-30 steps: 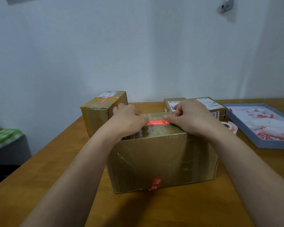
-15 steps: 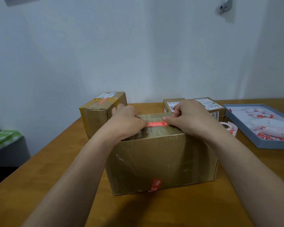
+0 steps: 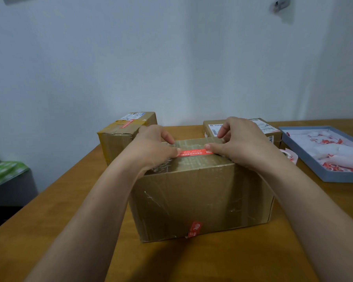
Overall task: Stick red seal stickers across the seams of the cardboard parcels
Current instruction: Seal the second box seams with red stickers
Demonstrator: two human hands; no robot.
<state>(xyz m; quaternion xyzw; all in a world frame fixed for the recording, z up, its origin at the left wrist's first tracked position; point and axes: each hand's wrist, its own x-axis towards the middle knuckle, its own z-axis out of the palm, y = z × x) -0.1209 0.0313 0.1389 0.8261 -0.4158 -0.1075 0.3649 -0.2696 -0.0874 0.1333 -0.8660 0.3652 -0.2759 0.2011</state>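
Note:
A large cardboard parcel [image 3: 202, 200] wrapped in clear tape stands in the middle of the wooden table [image 3: 49, 231]. A red seal sticker [image 3: 194, 152] lies flat across its top seam. My left hand [image 3: 151, 149] presses its thumb on the sticker's left end. My right hand [image 3: 243, 145] presses its thumb on the right end, with the index finger bent above the parcel's far edge. Another red sticker [image 3: 194, 229] wraps the bottom edge of the front face.
A smaller parcel [image 3: 118, 139] with a red sticker on top stands at the back left, and a flat labelled parcel [image 3: 212, 127] sits behind my right hand. A sticker roll [image 3: 289, 155] and a grey-blue tray [image 3: 314, 165] of peeled backing scraps lie at the right. The white wall is close behind.
My thumbs have slid slightly apart along the sticker, so more of its red strip shows between them. The parcel has stayed in place.

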